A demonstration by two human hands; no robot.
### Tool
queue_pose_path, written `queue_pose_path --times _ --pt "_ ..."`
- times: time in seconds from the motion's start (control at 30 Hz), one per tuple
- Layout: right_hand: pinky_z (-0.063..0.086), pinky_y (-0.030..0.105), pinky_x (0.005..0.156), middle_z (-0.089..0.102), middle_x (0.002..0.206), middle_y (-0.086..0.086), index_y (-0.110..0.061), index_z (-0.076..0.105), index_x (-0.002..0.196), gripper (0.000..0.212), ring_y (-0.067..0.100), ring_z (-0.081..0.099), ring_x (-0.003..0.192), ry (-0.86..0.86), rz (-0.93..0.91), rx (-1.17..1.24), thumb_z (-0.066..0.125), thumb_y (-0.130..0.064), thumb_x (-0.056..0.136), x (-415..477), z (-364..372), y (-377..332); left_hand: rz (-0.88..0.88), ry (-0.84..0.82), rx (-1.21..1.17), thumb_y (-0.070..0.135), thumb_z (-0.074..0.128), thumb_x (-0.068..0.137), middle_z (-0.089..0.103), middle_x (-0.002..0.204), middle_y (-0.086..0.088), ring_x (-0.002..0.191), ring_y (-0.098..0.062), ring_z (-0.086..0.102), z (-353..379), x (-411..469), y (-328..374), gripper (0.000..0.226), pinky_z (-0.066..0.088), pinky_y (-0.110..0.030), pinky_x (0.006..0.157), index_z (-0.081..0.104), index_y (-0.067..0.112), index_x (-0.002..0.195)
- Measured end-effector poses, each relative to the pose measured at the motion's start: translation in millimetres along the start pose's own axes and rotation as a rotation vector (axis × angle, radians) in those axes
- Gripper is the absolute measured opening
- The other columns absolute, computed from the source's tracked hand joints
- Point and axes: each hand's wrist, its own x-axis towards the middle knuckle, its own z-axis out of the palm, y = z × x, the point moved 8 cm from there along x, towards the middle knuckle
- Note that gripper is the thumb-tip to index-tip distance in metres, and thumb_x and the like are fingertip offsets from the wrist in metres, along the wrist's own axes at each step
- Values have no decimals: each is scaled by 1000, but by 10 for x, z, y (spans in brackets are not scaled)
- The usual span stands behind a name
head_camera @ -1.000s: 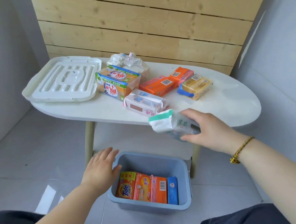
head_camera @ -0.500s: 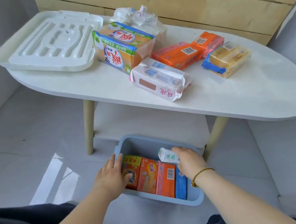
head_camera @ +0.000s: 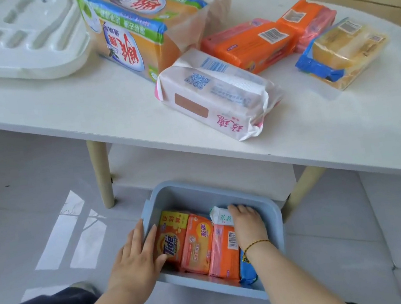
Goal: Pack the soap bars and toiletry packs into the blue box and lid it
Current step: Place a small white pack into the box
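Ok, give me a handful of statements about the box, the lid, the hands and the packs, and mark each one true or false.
1. The white plastic lid lies on the white oval table, not on the blue plastic box. True.
2. The right hand holds the white-and-green soft pack above the table. False: hand and pack are down inside the box.
3. The left hand rests on the box's left rim. True.
4. The box is empty. False: a yellow Tide soap bar and other bars stand in it.
5. The white-and-pink wrapped pack is in the box. False: it lies on the table.
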Motion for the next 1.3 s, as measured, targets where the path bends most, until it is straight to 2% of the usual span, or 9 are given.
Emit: queue_pose_path --times 0.23,0.37,0.6,0.77,0.93,1.03,1.13,1.2,1.3 --pt "-8 46 117 15 153 9 -14 5 148 69 29 8 142 147 77 -49 39 -1 89 -180 55 -15 -33 34 80 51 13 94 -23 153 -9 143 -25 -15 -10 25 23 65 -1 -37 117 -22 25 141" --pt "-1 44 118 4 156 12 -12 9 147 58 31 1 144 196 174 5 32 -5 94 -416 88 35 -12 55 82 51 13 94 -24 153 -8 142 -24 -18 -26 31 47 64 -3 -38 117 -22 24 141" --pt "-7 36 118 -20 155 14 -7 -14 145 73 29 -18 143 -72 136 15 36 -1 92 -357 293 65 -19 46 63 51 14 94 -23 154 -8 143 -24 -15 -21 42 47 66 -2 -37 117 -21 23 141" --pt "-2 35 118 -23 154 13 -8 -19 144 80 27 -17 144 -273 153 -6 41 -1 91 -226 411 165 -29 43 62 53 15 93 -23 154 -8 143 -24 -14 2 38 31 66 -1 -37 117 -20 24 142" --pt "-2 42 119 -12 155 20 -3 -15 144 66 34 -9 144 -283 201 -170 30 -14 97 -142 455 139 -30 65 69 54 14 93 -22 154 -8 143 -25 -12 3 70 24 66 -1 -37 117 -18 25 142" --pt "-3 43 119 -3 156 20 -2 -6 146 62 35 -5 144 -157 94 -165 29 -8 95 -69 362 -91 -31 70 66 54 15 93 -22 154 -8 143 -25 -12 -3 67 32 66 0 -37 117 -19 26 142" --pt "-9 36 117 -12 158 8 -12 -7 147 70 25 -13 145 -135 -154 -51 31 3 90 -93 426 -410 -26 79 77 55 12 92 -23 154 -8 143 -25 -12 -6 67 27 67 -1 -37 117 -20 25 142" --pt "-8 35 117 -8 158 7 -11 -5 147 69 22 -14 145 -158 -184 -62 31 4 90 -67 458 -429 -12 77 83 65 -4 82 -23 153 -8 143 -25 -11 -24 58 42 73 0 -37 117 -21 25 141" --pt "-3 34 118 -1 158 8 -7 -3 147 74 20 -12 145 -196 -142 -32 39 4 87 10 462 -421 -6 40 73 70 -47 35 -23 153 -8 144 -25 -10 -41 25 62 118 1 -35 117 -22 24 141"
